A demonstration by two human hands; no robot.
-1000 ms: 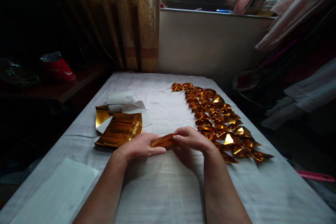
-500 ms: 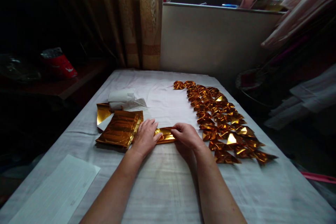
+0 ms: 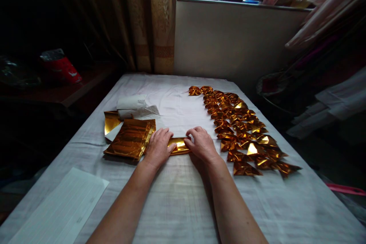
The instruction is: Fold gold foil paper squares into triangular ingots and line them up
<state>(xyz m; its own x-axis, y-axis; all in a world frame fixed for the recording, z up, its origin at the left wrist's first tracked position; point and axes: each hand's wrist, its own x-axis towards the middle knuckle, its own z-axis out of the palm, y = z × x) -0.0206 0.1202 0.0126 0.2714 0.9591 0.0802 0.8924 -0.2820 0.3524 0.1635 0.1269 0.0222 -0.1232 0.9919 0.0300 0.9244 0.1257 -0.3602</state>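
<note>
A narrow strip of folded gold foil paper point(image 3: 179, 146) lies crosswise on the white cloth between my hands. My left hand point(image 3: 159, 145) covers its left end, the thumb along the near edge and the fingers over the top. At the opposite end, my right hand point(image 3: 201, 144) has thumb and bent fingers closed on the strip, its forefinger arched. Both ends are hidden under my hands. Right beside my left hand is a flat stack of gold foil sheets point(image 3: 130, 139). Several folded gold foil pieces point(image 3: 228, 122) stand in rows to the right of my right hand.
White tissue-like paper point(image 3: 131, 103) and a bent foil sheet point(image 3: 111, 122) lie behind the stack. A pale paper sheet point(image 3: 64, 207) rests at the front left of the cloth-covered table point(image 3: 177, 213). A red container point(image 3: 64, 69) stands on a dark side table; a curtain point(image 3: 137, 23) hangs behind.
My right hand's fingers have lifted and arched at the strip's right end, where they were curled lower before. My left hand stays almost in place. The view has tilted slightly.
</note>
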